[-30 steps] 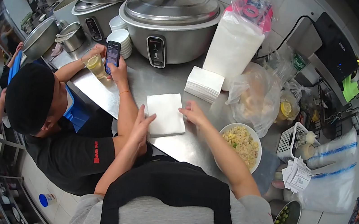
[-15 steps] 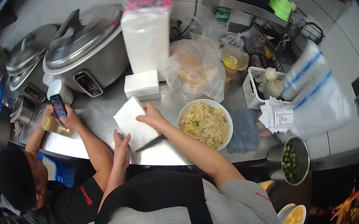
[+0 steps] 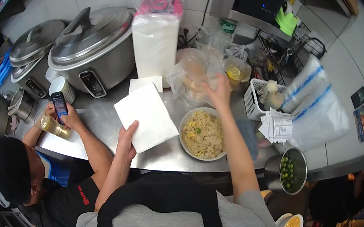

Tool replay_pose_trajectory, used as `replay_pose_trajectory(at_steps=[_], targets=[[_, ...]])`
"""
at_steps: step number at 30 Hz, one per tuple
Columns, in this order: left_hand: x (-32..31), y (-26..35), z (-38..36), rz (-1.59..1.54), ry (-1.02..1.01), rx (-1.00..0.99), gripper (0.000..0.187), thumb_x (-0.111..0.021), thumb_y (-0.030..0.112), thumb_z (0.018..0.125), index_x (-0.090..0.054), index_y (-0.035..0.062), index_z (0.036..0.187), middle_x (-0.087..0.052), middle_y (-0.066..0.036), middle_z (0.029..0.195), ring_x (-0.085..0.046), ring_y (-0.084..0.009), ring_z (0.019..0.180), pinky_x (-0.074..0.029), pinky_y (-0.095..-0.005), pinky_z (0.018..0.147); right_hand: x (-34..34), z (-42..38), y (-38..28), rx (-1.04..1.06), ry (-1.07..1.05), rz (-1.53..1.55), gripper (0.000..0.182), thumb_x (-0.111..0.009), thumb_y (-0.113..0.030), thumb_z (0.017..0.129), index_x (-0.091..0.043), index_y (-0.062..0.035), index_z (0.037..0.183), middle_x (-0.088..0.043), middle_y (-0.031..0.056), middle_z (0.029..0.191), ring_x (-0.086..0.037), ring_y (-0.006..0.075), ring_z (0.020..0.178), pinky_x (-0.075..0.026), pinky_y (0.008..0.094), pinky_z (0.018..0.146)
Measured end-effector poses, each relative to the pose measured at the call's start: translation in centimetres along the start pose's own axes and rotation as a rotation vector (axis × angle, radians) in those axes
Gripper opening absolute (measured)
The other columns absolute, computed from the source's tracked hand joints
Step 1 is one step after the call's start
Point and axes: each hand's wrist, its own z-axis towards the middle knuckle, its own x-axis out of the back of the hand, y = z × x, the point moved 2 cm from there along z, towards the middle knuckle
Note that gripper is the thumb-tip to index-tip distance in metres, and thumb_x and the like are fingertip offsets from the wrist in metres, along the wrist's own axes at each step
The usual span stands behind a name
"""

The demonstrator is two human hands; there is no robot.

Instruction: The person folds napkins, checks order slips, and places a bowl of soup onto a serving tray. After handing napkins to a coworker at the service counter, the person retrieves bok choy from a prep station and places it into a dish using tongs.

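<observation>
My left hand (image 3: 127, 142) grips a stack of white paper napkins (image 3: 147, 117) by its near edge, thumb on top and the other fingers beneath. The stack is over the steel counter and overlaps a smaller pile of folded napkins (image 3: 146, 82) in this view. Slightly blurred, my right hand (image 3: 218, 92) is held out with fingers apart at a clear plastic bag (image 3: 192, 69) of brownish contents. Below that forearm sits a round white bowl of fried rice (image 3: 204, 132), partly covered by the arm at its right rim.
Two large steel cookers (image 3: 91, 49) stand at the back left. A co-worker (image 3: 45, 173) on the left holds a phone (image 3: 59, 105). A white basket (image 3: 254, 93), receipts (image 3: 276, 127), a blue cloth (image 3: 247, 138) and a steel pot of green fruits (image 3: 292, 171) are on the right.
My right hand has let go of the napkin stack and moved right and away to the plastic bag. The stack stays in my left hand, now gripped by its near edge.
</observation>
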Motion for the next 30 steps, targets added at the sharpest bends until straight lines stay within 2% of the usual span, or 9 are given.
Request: replay_pose_trajectory(at_steps=[2,5,11,13,16,18,22,25,30], targets=[[0.2,0.5,-0.2,-0.027,0.027,-0.036,0.051,-0.062,0.017,0.083,-0.038,-0.0023,0.124,-0.053,-0.013,0.116,-0.055,-0.0219,0.104,-0.047,-0.0340,0.088,-1.0,0.7,4.4,-0.079,0.009,-0.130,0.073,-0.073,-0.036,0.070,-0.041,-0.0004,0.124,-0.044,0.0230,0.124,-0.044,0.0352,0.116,-0.035,0.0388,0.098],[1.0,1.5,-0.3,-0.072,0.074,-0.141,0.050,-0.061,0.017,0.084,-0.038,-0.0022,0.125,-0.052,-0.013,0.117,-0.055,-0.0218,0.104,-0.047,-0.0339,0.089,-4.8,1.1,5.8,-0.244,-0.301,-0.259,0.097,-0.076,-0.039,0.064,-0.024,0.0009,0.136,-0.023,0.0270,0.140,-0.024,0.0395,0.131,-0.027,0.0423,0.105],[1.4,6.9,-3.1,-0.159,0.187,-0.381,0.050,-0.057,0.016,0.087,-0.035,-0.0002,0.129,-0.050,-0.013,0.120,-0.053,-0.0230,0.108,-0.046,-0.0354,0.092,-4.1,3.6,5.2,-0.183,-0.423,-0.249,0.087,-0.074,-0.034,0.066,-0.031,-0.0005,0.133,-0.023,0.0259,0.141,-0.029,0.0411,0.127,-0.028,0.0451,0.104],[3.1,7.9,-3.3,-0.159,0.181,-0.534,0.056,-0.057,0.016,0.088,-0.028,0.0038,0.135,-0.045,-0.013,0.126,-0.048,-0.0245,0.114,-0.044,-0.0363,0.094,-0.7,2.5,-0.1,-0.054,-0.028,-0.394,0.070,-0.070,-0.025,0.069,-0.039,-0.0009,0.127,-0.038,0.0229,0.133,-0.038,0.0367,0.122,-0.033,0.0409,0.101],[5.7,7.9,-3.5,-0.273,0.233,-0.475,0.059,-0.057,0.015,0.087,-0.026,0.0060,0.136,-0.043,-0.013,0.128,-0.047,-0.0247,0.115,-0.044,-0.0364,0.094,0.0,1.8,-9.0,0.372,0.019,0.026,0.055,-0.066,-0.016,0.072,-0.044,0.0006,0.120,-0.046,0.0196,0.123,-0.043,0.0344,0.115,-0.037,0.0397,0.097],[5.9,7.7,-4.2,-0.271,0.246,-0.491,0.059,-0.058,0.015,0.087,-0.027,0.0043,0.135,-0.044,-0.013,0.127,-0.048,-0.0243,0.114,-0.043,-0.0361,0.094,-3.9,0.6,-12.4,0.392,-0.359,0.219,0.048,-0.064,-0.013,0.072,-0.047,0.0005,0.115,-0.047,0.0187,0.120,-0.044,0.0345,0.113,-0.037,0.0396,0.095],[5.4,7.4,-5.6,-0.267,0.281,-0.506,0.055,-0.058,0.017,0.087,-0.031,0.0003,0.131,-0.047,-0.013,0.124,-0.051,-0.0237,0.111,-0.045,-0.0352,0.092,-12.9,-2.6,-14.2,0.867,-0.384,-0.124,0.065,-0.067,-0.015,0.067,-0.042,-0.0062,0.126,-0.045,0.0195,0.122,-0.044,0.0362,0.113,-0.038,0.0447,0.092],[5.7,7.2,-6.8,-0.284,0.327,-0.487,0.052,-0.059,0.018,0.086,-0.034,-0.0035,0.127,-0.052,-0.013,0.118,-0.055,-0.0238,0.105,-0.048,-0.0352,0.089,-16.2,-4.5,-13.4,0.889,-0.401,-0.515,0.073,-0.069,-0.016,0.065,-0.038,-0.0091,0.131,-0.045,0.0195,0.123,-0.044,0.0368,0.113,-0.039,0.0475,0.090],[6.6,6.3,-7.0,-0.303,0.301,-0.417,0.054,-0.059,0.018,0.086,-0.033,-0.0019,0.129,-0.051,-0.013,0.119,-0.054,-0.0237,0.106,-0.047,-0.0355,0.089,-19.2,-4.5,-11.8,0.945,-0.266,-0.624,0.070,-0.064,-0.012,0.067,-0.036,-0.0083,0.132,-0.044,0.0186,0.124,-0.044,0.0361,0.112,-0.041,0.0460,0.085]])
